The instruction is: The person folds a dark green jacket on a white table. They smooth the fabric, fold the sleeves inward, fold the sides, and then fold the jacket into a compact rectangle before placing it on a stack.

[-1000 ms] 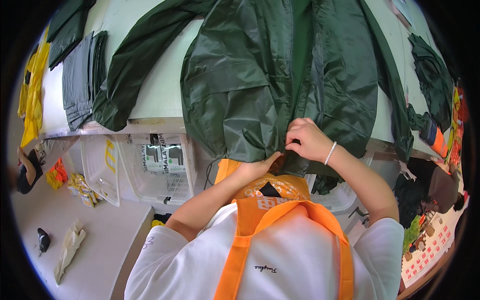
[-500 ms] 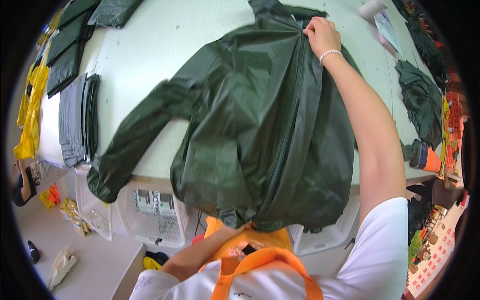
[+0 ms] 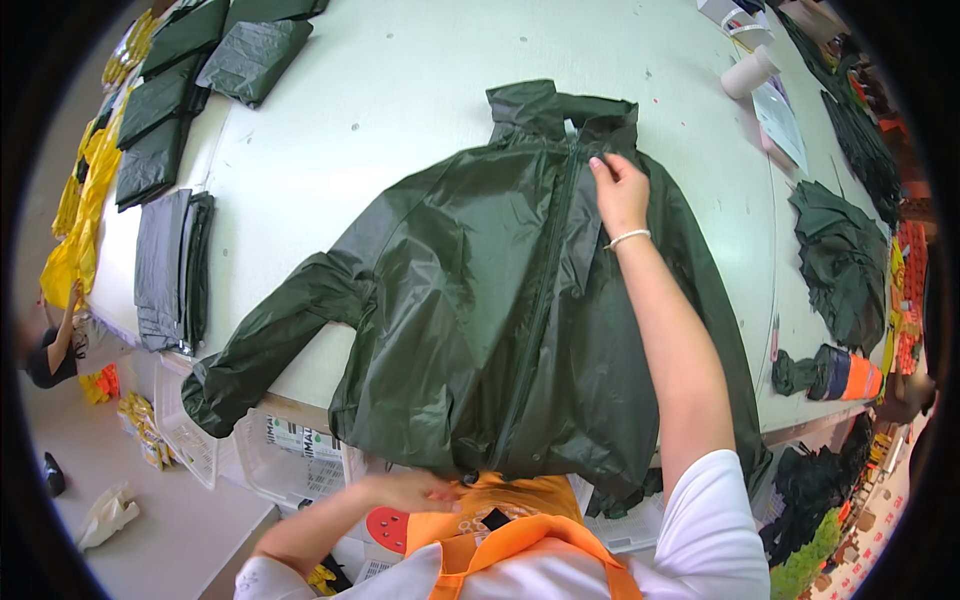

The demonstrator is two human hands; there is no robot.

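A dark green rain jacket (image 3: 460, 300) lies front up on the white table, collar away from me, its hem hanging over the near edge. A long zipper runs down its front and looks closed. My right hand (image 3: 622, 198), with a beaded bracelet at the wrist, pinches at the front flap just below the collar (image 3: 530, 112). Close to the hem, my left hand (image 3: 412, 491) is slightly blurred, its fingers stretched out and apart from the cloth. One sleeve (image 3: 275, 335) spreads out to the left; the other is partly behind my right arm.
Folded dark green garments (image 3: 165, 100) and an upright-edged stack (image 3: 170, 270) line the table's left side. At right are a white roll (image 3: 750, 72), a crumpled green garment (image 3: 840, 260) and an orange-banded bundle (image 3: 850, 375). White baskets (image 3: 285, 455) stand below. Another person's arm (image 3: 62, 330) shows at left.
The jacket has come toward me and lies flatter, its collar now fully in view. My right hand has moved nearer with the flap. My left hand has come off the hem.
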